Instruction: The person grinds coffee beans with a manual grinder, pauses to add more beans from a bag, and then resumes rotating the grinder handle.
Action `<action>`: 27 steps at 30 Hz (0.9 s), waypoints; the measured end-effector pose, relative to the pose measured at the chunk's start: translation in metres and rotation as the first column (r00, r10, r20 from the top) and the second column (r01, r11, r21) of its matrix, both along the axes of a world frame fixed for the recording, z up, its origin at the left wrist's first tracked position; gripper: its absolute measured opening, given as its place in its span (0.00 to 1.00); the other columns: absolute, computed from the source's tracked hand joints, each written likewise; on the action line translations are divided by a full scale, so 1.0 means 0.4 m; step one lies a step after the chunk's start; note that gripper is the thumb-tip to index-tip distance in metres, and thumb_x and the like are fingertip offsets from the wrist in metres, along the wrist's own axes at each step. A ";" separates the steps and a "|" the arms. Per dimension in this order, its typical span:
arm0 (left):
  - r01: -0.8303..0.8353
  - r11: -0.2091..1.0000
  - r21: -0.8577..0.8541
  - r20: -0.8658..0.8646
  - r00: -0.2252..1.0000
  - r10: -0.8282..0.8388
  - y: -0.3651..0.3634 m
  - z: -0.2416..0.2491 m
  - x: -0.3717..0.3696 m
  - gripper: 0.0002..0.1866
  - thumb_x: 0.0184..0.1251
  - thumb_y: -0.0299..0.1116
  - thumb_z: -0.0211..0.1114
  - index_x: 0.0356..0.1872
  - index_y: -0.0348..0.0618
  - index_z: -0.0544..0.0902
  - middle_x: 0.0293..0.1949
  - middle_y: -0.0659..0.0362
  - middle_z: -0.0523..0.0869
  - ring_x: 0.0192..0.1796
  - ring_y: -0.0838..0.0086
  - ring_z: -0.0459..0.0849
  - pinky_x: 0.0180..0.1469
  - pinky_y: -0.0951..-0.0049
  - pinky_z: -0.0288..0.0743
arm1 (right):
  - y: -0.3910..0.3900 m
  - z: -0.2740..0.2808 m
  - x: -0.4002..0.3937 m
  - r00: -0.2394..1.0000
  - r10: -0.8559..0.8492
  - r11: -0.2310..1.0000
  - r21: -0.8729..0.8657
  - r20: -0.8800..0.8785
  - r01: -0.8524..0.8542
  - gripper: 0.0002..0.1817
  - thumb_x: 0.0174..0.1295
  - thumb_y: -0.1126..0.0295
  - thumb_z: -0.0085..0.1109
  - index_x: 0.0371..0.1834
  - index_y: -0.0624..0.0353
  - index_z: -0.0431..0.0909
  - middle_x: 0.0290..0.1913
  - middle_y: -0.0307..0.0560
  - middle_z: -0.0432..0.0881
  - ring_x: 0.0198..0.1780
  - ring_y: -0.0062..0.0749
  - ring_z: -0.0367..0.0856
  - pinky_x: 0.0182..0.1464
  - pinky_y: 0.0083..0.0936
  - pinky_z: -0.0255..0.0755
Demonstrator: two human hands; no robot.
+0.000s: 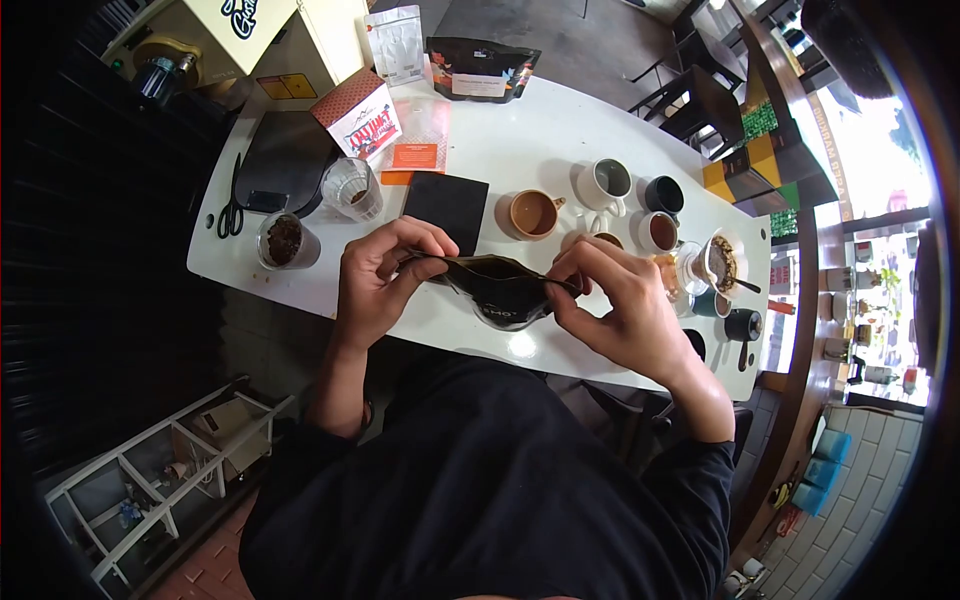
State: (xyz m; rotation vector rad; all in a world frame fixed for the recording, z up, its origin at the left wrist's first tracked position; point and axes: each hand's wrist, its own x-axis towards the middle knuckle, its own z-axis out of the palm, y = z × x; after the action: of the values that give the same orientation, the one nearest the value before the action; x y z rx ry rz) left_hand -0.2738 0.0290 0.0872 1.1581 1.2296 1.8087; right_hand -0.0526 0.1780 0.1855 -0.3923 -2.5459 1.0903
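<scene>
Between my hands hangs a black pouch [497,303] with pale lettering, its mouth parted at the top. My left hand [385,275] pinches one upper corner of the pouch between thumb and fingers. At the opposite corner my right hand [625,305] is closed on the pouch's edge. What lies inside the pouch is too dark to make out. Just behind it sits a flat black square [446,205], partly covered by my left hand. A brown cup [533,215] with dark liquid stands beyond the pouch.
Left of my hands are a glass of dark grounds [286,243], another glass [352,190] and scissors [231,215]. Cups, including a white mug [606,182], and a dripper with grounds [715,264] stand right. A black coffee bag [482,70] stands at the back of the white table [570,120].
</scene>
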 end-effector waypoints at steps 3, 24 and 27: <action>-0.056 0.997 0.045 -0.130 0.990 0.061 0.007 -0.001 -0.008 0.07 0.67 0.18 0.72 0.39 0.34 0.81 0.41 0.54 0.87 0.44 0.75 0.87 0.50 0.76 0.82 | 0.004 -0.006 -0.006 1.000 0.026 1.000 0.000 0.005 -0.026 0.07 0.60 0.80 0.66 0.39 0.65 0.78 0.36 0.47 0.80 0.34 0.35 0.84 0.39 0.30 0.77; -0.017 0.992 0.125 -0.312 0.949 0.055 0.054 0.063 0.007 0.07 0.68 0.25 0.73 0.36 0.39 0.81 0.38 0.57 0.88 0.41 0.75 0.86 0.46 0.75 0.79 | -0.009 -0.049 -0.017 0.997 0.046 0.994 0.100 -0.065 -0.040 0.08 0.64 0.78 0.64 0.42 0.65 0.75 0.36 0.50 0.76 0.37 0.46 0.81 0.41 0.39 0.77; 0.035 0.995 0.090 -0.472 0.882 0.012 0.052 0.070 -0.017 0.09 0.63 0.26 0.77 0.35 0.39 0.82 0.38 0.59 0.88 0.40 0.74 0.85 0.44 0.73 0.79 | -0.013 -0.052 -0.012 0.996 0.069 0.985 0.163 -0.051 -0.060 0.07 0.65 0.78 0.63 0.42 0.65 0.75 0.36 0.51 0.75 0.39 0.48 0.80 0.41 0.41 0.76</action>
State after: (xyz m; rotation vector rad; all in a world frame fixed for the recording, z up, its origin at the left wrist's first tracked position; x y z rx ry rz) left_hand -0.2804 0.0498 0.1150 1.7317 1.4048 1.6399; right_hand -0.0573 0.1727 0.1648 -0.2352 -2.5893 0.8946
